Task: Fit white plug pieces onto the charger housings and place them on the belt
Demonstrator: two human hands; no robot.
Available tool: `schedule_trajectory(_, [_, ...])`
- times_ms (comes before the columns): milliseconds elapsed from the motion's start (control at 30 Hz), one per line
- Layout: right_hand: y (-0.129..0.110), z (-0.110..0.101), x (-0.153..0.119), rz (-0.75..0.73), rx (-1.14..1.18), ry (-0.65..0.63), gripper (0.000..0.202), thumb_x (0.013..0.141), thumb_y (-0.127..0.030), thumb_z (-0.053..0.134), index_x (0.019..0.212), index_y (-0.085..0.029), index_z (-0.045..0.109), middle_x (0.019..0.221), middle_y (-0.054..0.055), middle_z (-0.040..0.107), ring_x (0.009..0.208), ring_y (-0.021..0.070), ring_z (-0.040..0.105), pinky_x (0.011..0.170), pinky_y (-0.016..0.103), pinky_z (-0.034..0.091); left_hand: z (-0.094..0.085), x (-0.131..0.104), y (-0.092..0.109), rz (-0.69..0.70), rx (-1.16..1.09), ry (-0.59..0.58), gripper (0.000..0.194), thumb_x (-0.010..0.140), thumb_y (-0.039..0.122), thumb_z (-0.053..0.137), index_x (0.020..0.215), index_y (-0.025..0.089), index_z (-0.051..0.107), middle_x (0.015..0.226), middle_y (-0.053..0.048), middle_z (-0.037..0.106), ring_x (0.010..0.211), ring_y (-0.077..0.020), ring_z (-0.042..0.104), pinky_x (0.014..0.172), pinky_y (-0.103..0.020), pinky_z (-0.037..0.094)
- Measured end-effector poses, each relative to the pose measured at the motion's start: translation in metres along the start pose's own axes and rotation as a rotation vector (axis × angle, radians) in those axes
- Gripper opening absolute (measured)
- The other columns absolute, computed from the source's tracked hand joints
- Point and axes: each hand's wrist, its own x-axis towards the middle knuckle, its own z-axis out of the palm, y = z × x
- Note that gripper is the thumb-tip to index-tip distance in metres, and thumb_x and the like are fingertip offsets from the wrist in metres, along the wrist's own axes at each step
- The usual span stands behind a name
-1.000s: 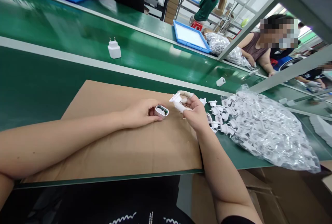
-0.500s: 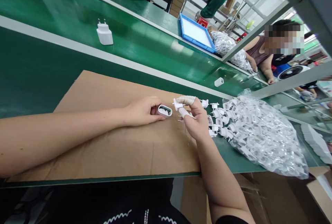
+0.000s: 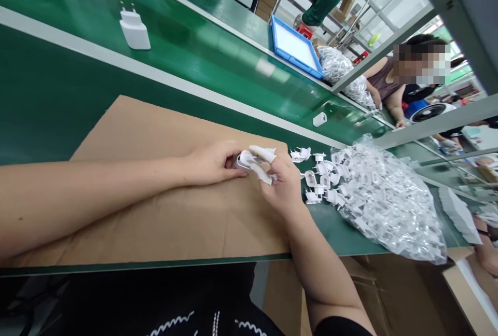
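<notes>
Big green bench (image 3: 23, 97), then a cardboard sheet (image 3: 175, 227) on it, then a fat plastic bag (image 3: 389, 206) of white bits off to the right. Left hand (image 3: 216, 164) and right hand (image 3: 280, 180) are both gripping, together over the cardboard. Charger case (image 3: 236, 163)'s in the left; probably light, stiff, kinda slick, so hold the sides, clear of the mouth. Plug top (image 3: 246, 157)'s pinched in the right, at that mouth, mostly hidden. Tiny and light I reckon; I'd grab its edges.

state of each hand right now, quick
Left hand: closed, holding a white charger housing.
Right hand: closed, holding a white plug cap at the housing's end.
</notes>
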Motion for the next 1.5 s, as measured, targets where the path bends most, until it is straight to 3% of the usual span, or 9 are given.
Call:
schedule_trajectory(100, [0.002,0.002,0.001,-0.006,-0.071,-0.088,0.042,0.093,-0.013,0.058,0.133,-0.025,0.066,0.103,0.008,0.074,0.089,0.0236,0.067,0.074,0.037,0.058,0.000,0.001,0.000,0.025,-0.003,0.011,0.028,0.089,0.046,0.069,0.092,0.019,0.066,0.084,-0.003,0.063,0.073,-0.0180,0.056,0.063,-0.030,0.039])
schedule_trajectory(300, [0.001,0.003,0.001,0.022,-0.119,-0.021,0.032,0.098,-0.016,0.054,0.121,-0.027,0.073,0.101,0.007,0.075,0.089,0.0232,0.067,0.078,0.037,0.056,0.000,0.000,0.002,-0.002,0.017,0.014,0.028,0.087,0.046,0.071,0.084,0.019,0.065,0.076,-0.002,0.060,0.071,-0.0179,0.054,0.061,-0.030,0.036])
schedule_trajectory(500, [-0.004,0.000,0.003,-0.012,-0.200,-0.130,0.030,0.100,-0.020,0.053,0.122,-0.025,0.073,0.095,0.009,0.072,0.089,0.0245,0.064,0.075,0.037,0.053,0.000,0.001,0.002,0.037,-0.019,0.023,0.029,0.087,0.045,0.070,0.078,0.019,0.061,0.078,-0.001,0.060,0.070,-0.0168,0.054,0.062,-0.030,0.036])
schedule_trajectory(733, [-0.013,0.003,0.004,-0.091,-0.411,-0.172,0.029,0.094,-0.009,0.055,0.111,-0.024,0.072,0.090,0.008,0.070,0.084,0.0245,0.059,0.064,0.034,0.042,0.000,0.001,0.003,0.064,-0.014,0.028,0.028,0.087,0.040,0.068,0.073,0.019,0.056,0.076,-0.001,0.059,0.069,-0.0161,0.053,0.061,-0.030,0.035])
schedule_trajectory(867, [-0.010,0.006,0.004,-0.121,-0.423,-0.108,0.031,0.090,-0.006,0.055,0.111,-0.022,0.071,0.088,0.007,0.070,0.081,0.0239,0.058,0.062,0.034,0.040,0.003,-0.002,0.004,0.081,0.014,0.064,0.028,0.088,0.043,0.068,0.079,0.019,0.055,0.079,-0.002,0.059,0.072,-0.0171,0.054,0.062,-0.030,0.037])
schedule_trajectory(1000, [-0.007,0.009,0.000,-0.066,-0.398,-0.074,0.029,0.089,-0.009,0.058,0.112,-0.023,0.070,0.088,0.006,0.069,0.080,0.0226,0.059,0.064,0.033,0.040,0.008,-0.006,0.007,0.078,0.162,0.096,0.030,0.094,0.047,0.064,0.089,0.019,0.055,0.091,-0.005,0.061,0.075,-0.0184,0.056,0.062,-0.030,0.038])
schedule_trajectory(1200, [-0.013,0.014,-0.003,0.039,-0.400,-0.053,0.017,0.091,-0.011,0.057,0.086,-0.023,0.068,0.083,0.006,0.066,0.074,0.0206,0.057,0.061,0.033,0.036,0.013,-0.003,0.004,0.046,0.465,0.066,0.034,0.101,0.050,0.057,0.090,0.017,0.057,0.086,-0.006,0.062,0.074,-0.0207,0.059,0.059,-0.030,0.034])
schedule_trajectory(1367, [-0.015,0.018,-0.002,0.183,-0.255,-0.011,0.019,0.090,-0.016,0.061,0.102,-0.025,0.072,0.083,0.005,0.068,0.077,0.0213,0.062,0.064,0.032,0.042,0.015,-0.004,0.007,0.066,0.745,0.053,0.053,0.105,0.060,0.044,0.104,0.011,0.065,0.095,-0.015,0.065,0.084,-0.0283,0.063,0.057,-0.033,0.034])
schedule_trajectory(1500, [-0.018,0.017,-0.004,0.235,-0.158,-0.019,0.032,0.087,-0.012,0.060,0.115,-0.023,0.071,0.094,0.007,0.072,0.090,0.0235,0.066,0.077,0.033,0.051,0.018,-0.007,0.021,-0.065,0.865,0.016,0.055,0.106,0.056,0.044,0.110,0.007,0.066,0.098,-0.021,0.065,0.084,-0.0318,0.065,0.056,-0.033,0.036])
